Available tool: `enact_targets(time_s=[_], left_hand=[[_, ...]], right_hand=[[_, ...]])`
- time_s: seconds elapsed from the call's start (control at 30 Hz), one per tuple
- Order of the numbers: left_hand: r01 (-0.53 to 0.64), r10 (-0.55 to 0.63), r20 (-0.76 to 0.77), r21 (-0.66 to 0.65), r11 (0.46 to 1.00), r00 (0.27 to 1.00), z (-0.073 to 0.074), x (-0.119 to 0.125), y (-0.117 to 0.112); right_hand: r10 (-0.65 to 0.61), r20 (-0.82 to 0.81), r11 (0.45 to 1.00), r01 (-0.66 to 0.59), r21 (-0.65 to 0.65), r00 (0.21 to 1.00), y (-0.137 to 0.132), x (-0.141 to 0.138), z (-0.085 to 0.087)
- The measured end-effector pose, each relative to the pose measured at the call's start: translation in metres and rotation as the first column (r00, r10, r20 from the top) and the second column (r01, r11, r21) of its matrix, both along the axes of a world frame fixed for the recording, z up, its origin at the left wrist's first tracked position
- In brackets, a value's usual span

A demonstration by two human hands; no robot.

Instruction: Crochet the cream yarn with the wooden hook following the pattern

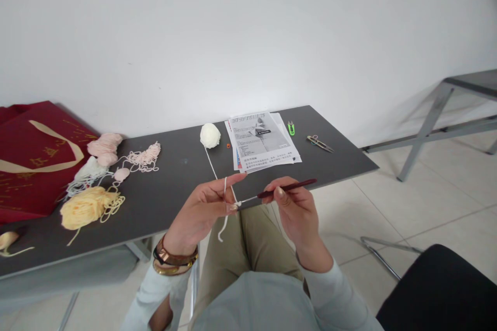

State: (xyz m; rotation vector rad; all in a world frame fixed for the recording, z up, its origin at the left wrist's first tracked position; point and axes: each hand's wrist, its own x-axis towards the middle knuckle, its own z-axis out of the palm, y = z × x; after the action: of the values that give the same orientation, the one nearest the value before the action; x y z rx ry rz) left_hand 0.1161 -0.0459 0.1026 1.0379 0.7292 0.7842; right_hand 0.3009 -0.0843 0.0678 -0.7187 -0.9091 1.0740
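Note:
My left hand [205, 204] pinches a strand of white yarn [225, 191] between thumb and fingers, with the loose end hanging down below it. The strand runs back over the dark table [174, 186] to a white yarn ball [210, 135]. My right hand [297, 207] grips a dark red crochet hook [287, 187], whose metal tip meets the yarn at my left fingertips. Both hands hover above my lap at the table's front edge.
Printed sheets [262, 140] lie behind the hands, with green snips [291, 128] and small scissors [320, 144] to their right. Pink and yellow yarn piles [91, 206] and a red bag [31, 160] are at the left. A black chair [442, 289] stands lower right.

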Motion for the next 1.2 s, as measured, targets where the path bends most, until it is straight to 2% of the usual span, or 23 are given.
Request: enact_targets(time_s=[0.17, 0.37, 0.47, 0.7, 0.93, 1.1, 1.2], left_hand=[[0.020, -0.020, 0.043, -0.005, 1.000, 0.999, 0.000, 0.000, -0.002], [0.081, -0.080, 0.074, -0.008, 0.997, 0.994, -0.001, -0.001, 0.000], [0.092, -0.092, 0.073, 0.004, 0.996, 0.993, 0.000, -0.001, 0.000], [0.106, -0.106, -0.003, 0.030, 0.994, 0.994, 0.007, 0.000, -0.005], [0.109, -0.108, -0.018, 0.046, 0.993, 0.994, 0.006, -0.001, -0.004], [0.040, -0.004, -0.166, 0.213, 0.976, 0.986, 0.001, 0.002, -0.005], [-0.038, 0.084, -0.172, 0.253, 0.967, 0.982, -0.004, 0.005, -0.008]], right_hand=[[0.025, -0.094, 1.000, -0.026, -0.010, 0.995, 0.000, -0.002, -0.007], [-0.015, -0.030, 0.993, 0.018, 0.113, 0.999, -0.006, -0.002, -0.005], [-0.021, -0.026, 0.991, 0.024, 0.132, 0.999, -0.007, -0.003, -0.003], [-0.006, -0.202, 1.000, 0.000, -0.029, 0.979, -0.003, -0.008, -0.003], [0.042, -0.275, 0.993, -0.071, -0.096, 0.960, -0.002, -0.005, 0.002], [0.148, -0.401, 0.947, -0.246, -0.205, 0.904, 0.001, -0.005, -0.004], [0.173, -0.477, 0.905, -0.330, -0.268, 0.862, 0.000, -0.011, -0.006]])
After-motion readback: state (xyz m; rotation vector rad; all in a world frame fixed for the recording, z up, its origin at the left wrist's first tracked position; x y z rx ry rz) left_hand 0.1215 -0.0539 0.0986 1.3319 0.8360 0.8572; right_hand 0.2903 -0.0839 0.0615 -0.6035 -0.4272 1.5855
